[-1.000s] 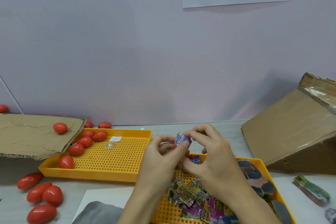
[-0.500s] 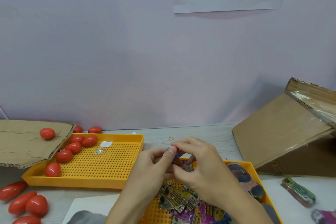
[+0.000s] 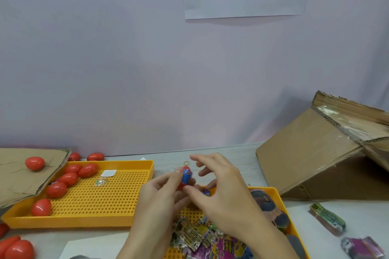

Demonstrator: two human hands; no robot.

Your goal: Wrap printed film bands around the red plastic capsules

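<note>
Near the person, the left hand point(image 3: 160, 193) pinches the red capsule point(image 3: 185, 176) upright, its long axis nearly vertical, a blue printed band point(image 3: 187, 175) already around its middle, while just beyond it the right hand point(image 3: 219, 187) hovers with fingers spread, holding nothing.

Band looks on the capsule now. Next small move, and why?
Probably set the banded capsule down in the left tray. A blue printed band already sits around its middle, the left hand grips it alone, and the right hand has its fingers spread, off the capsule. Whether the band is fully seated is too small to tell, so a quick check first may be wise.
</note>
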